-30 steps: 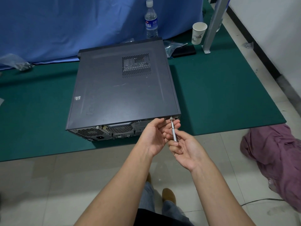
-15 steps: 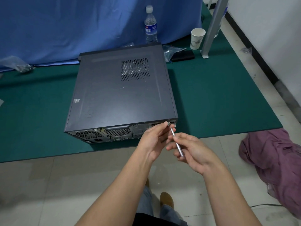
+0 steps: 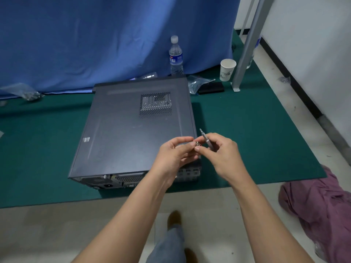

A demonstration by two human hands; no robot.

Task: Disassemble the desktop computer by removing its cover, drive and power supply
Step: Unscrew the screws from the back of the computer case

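- A small silver thumbscrew (image 3: 197,143) is pinched between the fingertips of the left hand (image 3: 175,154) and the right hand (image 3: 221,154), lifted clear of the case's rear corner, where it was seated a second ago.
- A slim screwdriver (image 3: 206,139) is kept clamped in the right hand.
- The desktop computer (image 3: 133,130) is lying on the green mat (image 3: 247,139) on the floor, cover on; one fastener is judged freed.
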